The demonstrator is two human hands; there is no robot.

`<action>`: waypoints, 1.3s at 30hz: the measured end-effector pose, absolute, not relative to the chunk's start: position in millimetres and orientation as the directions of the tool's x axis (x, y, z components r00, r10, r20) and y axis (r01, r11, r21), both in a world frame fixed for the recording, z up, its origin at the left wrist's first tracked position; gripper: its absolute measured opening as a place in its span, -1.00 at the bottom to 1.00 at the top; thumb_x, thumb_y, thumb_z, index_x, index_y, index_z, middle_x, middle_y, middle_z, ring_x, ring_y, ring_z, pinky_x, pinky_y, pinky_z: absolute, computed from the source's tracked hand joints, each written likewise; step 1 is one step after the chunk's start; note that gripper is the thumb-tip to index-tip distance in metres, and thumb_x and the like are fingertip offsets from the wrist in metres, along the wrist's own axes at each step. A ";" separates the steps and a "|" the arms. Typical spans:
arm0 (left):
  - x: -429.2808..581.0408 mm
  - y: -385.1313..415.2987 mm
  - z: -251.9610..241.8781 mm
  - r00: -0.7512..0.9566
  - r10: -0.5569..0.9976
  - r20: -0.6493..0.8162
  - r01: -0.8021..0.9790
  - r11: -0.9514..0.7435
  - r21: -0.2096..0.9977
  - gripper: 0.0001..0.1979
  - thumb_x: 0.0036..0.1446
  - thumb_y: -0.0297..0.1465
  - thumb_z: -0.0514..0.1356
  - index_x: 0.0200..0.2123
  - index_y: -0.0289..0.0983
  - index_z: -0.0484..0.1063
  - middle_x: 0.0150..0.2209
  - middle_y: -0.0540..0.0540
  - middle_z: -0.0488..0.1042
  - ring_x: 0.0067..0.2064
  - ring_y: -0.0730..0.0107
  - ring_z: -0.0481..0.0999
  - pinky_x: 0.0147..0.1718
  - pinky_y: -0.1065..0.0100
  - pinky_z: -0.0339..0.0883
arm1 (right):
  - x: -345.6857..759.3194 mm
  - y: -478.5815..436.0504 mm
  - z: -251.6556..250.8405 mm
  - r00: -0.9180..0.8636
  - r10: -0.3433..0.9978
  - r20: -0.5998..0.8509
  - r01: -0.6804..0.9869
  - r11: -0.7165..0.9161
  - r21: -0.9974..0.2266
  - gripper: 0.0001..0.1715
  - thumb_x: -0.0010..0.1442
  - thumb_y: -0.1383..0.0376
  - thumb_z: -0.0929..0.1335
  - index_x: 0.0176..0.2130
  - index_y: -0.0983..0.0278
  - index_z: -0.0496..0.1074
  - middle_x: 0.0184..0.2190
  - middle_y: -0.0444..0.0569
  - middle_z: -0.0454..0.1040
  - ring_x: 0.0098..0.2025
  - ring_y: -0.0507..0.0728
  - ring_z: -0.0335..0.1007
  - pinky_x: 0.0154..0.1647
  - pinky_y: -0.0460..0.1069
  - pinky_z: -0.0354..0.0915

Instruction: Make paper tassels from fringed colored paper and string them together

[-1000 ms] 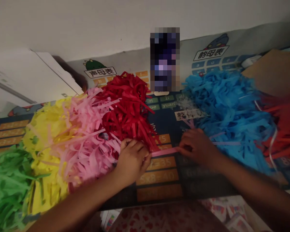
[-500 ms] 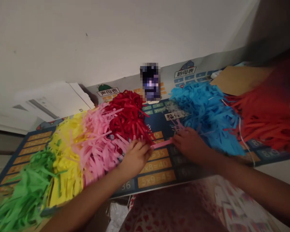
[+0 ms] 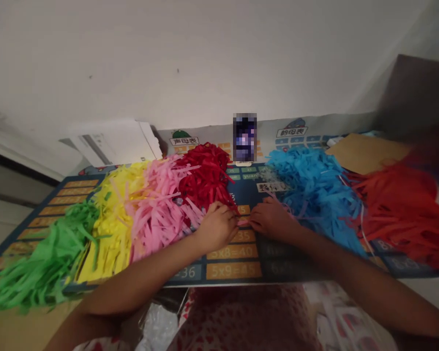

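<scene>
Between my two hands runs a twisted pink paper strip [image 3: 243, 222], a fringe bundle whose loose ends stick out beyond each hand. My left hand [image 3: 217, 226] is closed on its left part, just in front of a dark red fringe pile [image 3: 205, 178]. My right hand [image 3: 272, 218] is closed on its right part, beside a blue fringe pile [image 3: 314, 190]. Only a short piece of strip shows between the hands. A larger pink fringe pile [image 3: 155, 222] lies left of my left hand. My fingertips are partly hidden.
Yellow fringe [image 3: 111, 229] and green fringe [image 3: 58, 258] lie at the left, orange-red fringe [image 3: 402, 214] at the right. A printed mat [image 3: 234, 269] covers the table. A phone with a blurred screen [image 3: 245, 139] stands against the wall; brown card [image 3: 366, 152] lies back right.
My hands have come closer together, so less of the pink strip shows between them. The camera view has shifted and tilted slightly.
</scene>
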State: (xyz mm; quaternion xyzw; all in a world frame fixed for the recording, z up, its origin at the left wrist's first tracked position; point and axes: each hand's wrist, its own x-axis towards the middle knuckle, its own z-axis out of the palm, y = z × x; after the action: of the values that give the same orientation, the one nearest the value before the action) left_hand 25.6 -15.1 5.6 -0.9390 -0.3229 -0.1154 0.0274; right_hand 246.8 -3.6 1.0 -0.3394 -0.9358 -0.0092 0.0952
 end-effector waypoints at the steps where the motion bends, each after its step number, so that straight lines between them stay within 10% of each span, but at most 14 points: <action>1: 25.2 -15.0 3.4 0.753 0.606 0.256 0.620 -0.784 0.033 -0.77 0.27 -0.35 0.09 -0.35 -0.29 0.49 -0.37 -0.10 0.50 -0.21 0.25 0.37 -0.10 0.12 0.09 | 245.8 -3.3 0.1 -0.735 0.650 0.192 0.650 0.756 -0.072 -0.76 0.29 0.28 0.34 -0.40 0.28 0.50 -0.42 -0.07 0.49 -0.33 0.08 0.29 -0.22 0.06 -0.02; 9: 16.1 -16.3 -8.4 0.723 0.615 0.315 0.636 -0.771 0.044 -0.75 0.30 -0.40 0.07 -0.44 -0.27 0.41 -0.42 -0.04 0.43 -0.24 0.29 0.30 -0.11 0.15 0.03 | 245.2 -16.4 -21.7 -0.733 0.593 0.333 0.630 0.777 0.004 -0.81 0.32 0.39 0.30 -0.33 0.26 0.49 -0.40 -0.06 0.48 -0.28 0.10 0.27 -0.23 0.05 0.01; 21: 4.2 -9.5 -4.3 0.584 0.802 0.130 0.686 -0.572 0.449 -0.74 0.28 -0.31 0.11 -0.39 -0.27 0.50 -0.36 -0.08 0.44 -0.24 0.27 0.32 -0.26 0.22 0.06 | 277.7 1.7 -17.5 -0.616 0.773 0.151 0.670 0.615 -0.416 -0.69 0.31 0.12 0.33 -0.38 0.20 0.52 -0.38 -0.08 0.46 -0.27 0.13 0.33 -0.23 0.04 0.04; 33: 16.5 -4.5 -5.8 0.540 0.841 0.025 0.785 -0.514 0.344 -0.84 0.17 -0.35 0.15 -0.44 -0.24 0.42 -0.37 -0.08 0.42 -0.22 0.18 0.30 -0.23 0.12 0.02 | 270.8 2.4 -15.0 -0.558 0.829 0.048 0.717 0.510 -0.474 -0.77 0.26 0.24 0.33 -0.44 0.24 0.42 -0.39 -0.08 0.40 -0.28 0.15 0.27 -0.18 0.07 0.01; 39: 22.0 -11.4 -10.8 0.645 0.728 0.233 0.682 -0.685 0.257 -0.93 0.20 -0.41 0.20 -0.25 -0.13 0.47 -0.30 0.03 0.46 -0.13 0.24 0.31 -0.10 0.12 0.02 | 262.3 -5.1 -10.0 -0.571 0.812 0.119 0.738 0.572 -0.359 -0.79 0.30 0.28 0.28 -0.35 0.22 0.45 -0.34 -0.09 0.48 -0.23 0.14 0.32 -0.17 0.08 0.00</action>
State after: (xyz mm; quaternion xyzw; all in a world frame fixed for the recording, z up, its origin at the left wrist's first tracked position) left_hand 22.0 -11.4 -10.8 -0.9039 -0.3899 -0.1603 -0.0728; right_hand 262.3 -5.1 -10.0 -0.4424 -0.8759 0.1358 0.1367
